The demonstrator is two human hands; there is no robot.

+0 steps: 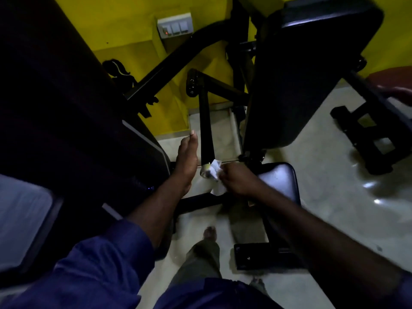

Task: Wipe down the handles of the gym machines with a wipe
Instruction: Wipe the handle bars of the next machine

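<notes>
A dim gym corner with bright yellow walls (124, 23) and a pale glossy tiled floor (334, 179), crowded with black steel machine frames and a black padded bench (312, 70).

In the head view, a black tubular machine handle (206, 130) runs away from the person, its long axis pointing up the frame, ending near the hands in a pale capped tip (205, 172). The right hand (237, 180) has its fingers closed around a crumpled white wipe (215, 172), which is pressed against that tip from the right side. The left hand (186, 161) lies flat along the handle's left flank, fingers extended and holding nothing; whether it touches the tube I cannot tell. The bare handle stretches ahead of the wipe, so the likely stroke is forward along the tube, with the right hand nearer.
</notes>
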